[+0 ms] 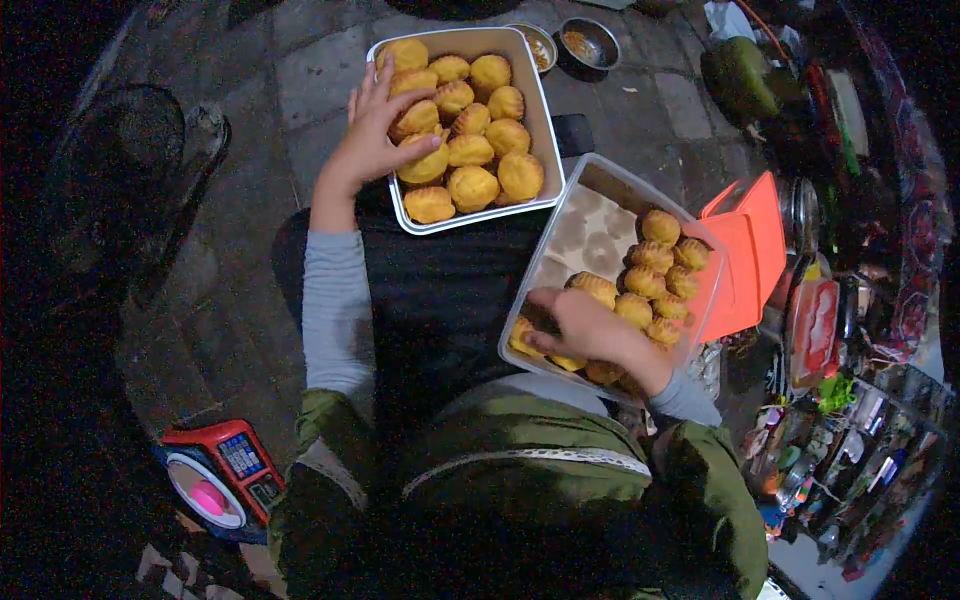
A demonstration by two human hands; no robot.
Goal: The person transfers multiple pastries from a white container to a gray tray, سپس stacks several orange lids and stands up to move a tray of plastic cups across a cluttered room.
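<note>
A white-rimmed rectangular container on the dark-clad lap holds several yellow baked buns. My left hand lies over its left side, fingers spread across the buns there; whether it grips one cannot be told. To the lower right, a clear plastic box, lined with stained paper, holds more small browned buns along its right and near sides. My right hand reaches into this box at its near left part, fingers bent close to a bun; the fingertips are partly in shadow, so any grip is unclear.
An orange lid lies right of the clear box. Two metal bowls with food bits and a dark phone-like object are on the paved floor. A red scale is lower left. Packages and jars crowd the right side.
</note>
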